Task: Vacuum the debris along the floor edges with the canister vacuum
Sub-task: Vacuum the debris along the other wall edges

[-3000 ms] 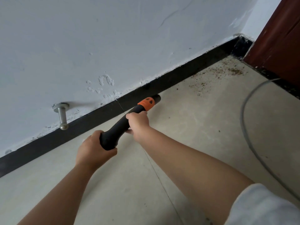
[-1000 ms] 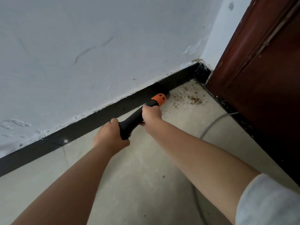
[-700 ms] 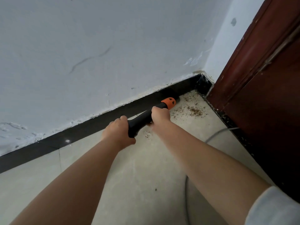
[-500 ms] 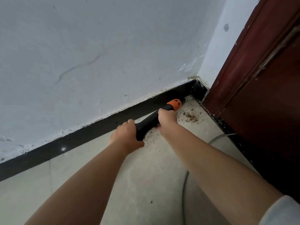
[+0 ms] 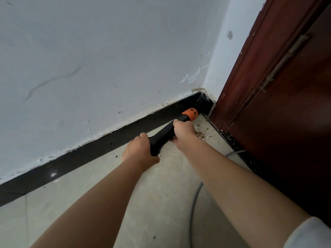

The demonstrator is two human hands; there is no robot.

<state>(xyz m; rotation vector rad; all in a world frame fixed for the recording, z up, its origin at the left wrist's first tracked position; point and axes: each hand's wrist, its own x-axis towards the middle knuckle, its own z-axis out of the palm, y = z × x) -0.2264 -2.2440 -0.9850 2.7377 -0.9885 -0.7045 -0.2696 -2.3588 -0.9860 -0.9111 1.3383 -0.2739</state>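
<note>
Head view, near to far: grey cable (image 5: 194,203) across floor (image 5: 161,203); left hand (image 5: 139,153) curled round rear of black vacuum wand (image 5: 162,137); right hand (image 5: 183,129) gripping further forward; orange tip (image 5: 190,114) in corner by black skirting (image 5: 89,151); debris (image 5: 201,133) just beside right hand, near brown door (image 5: 286,104).

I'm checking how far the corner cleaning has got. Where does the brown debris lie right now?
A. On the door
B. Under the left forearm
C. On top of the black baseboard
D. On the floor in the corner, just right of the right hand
D: the brown debris lies on the floor beside the right hand, near the orange tip of the vacuum nozzle.
</note>
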